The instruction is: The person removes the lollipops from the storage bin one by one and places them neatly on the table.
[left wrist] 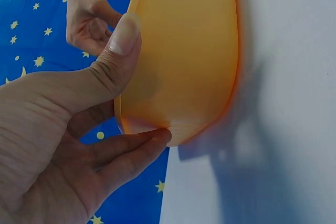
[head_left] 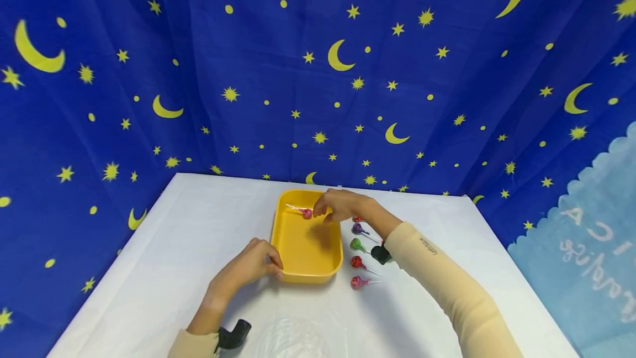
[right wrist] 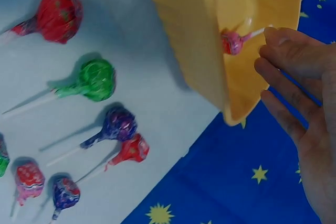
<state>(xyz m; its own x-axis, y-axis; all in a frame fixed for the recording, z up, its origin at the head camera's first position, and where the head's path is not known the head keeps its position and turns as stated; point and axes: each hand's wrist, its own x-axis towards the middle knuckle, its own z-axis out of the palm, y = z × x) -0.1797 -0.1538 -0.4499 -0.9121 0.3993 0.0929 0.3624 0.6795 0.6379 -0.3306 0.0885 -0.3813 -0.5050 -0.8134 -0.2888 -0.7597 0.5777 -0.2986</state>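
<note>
A yellow plastic tray (head_left: 304, 247) stands on the white table, and my left hand (head_left: 255, 261) grips its near left corner. Seen from the left wrist, the thumb (left wrist: 123, 38) lies over the tray's rim while the fingers bear on its outer side. Inside the tray, toward the far end, lies a pink-and-red wrapped lollipop (head_left: 307, 214), its white stick pointing left. Over the far right rim hovers my right hand (head_left: 340, 205), fingers loosely bent and holding nothing visible. In the right wrist view its fingertips overlap the stick's end, though contact is unclear.
Right of the tray several lollipops lie in a column: purple (head_left: 357, 228), green (head_left: 355, 244), red (head_left: 356, 262) and pink (head_left: 356, 282). More small ones show in the right wrist view. A clear plastic item (head_left: 293, 338) sits at the near edge. Blue star-patterned cloth (head_left: 318, 70) hangs behind.
</note>
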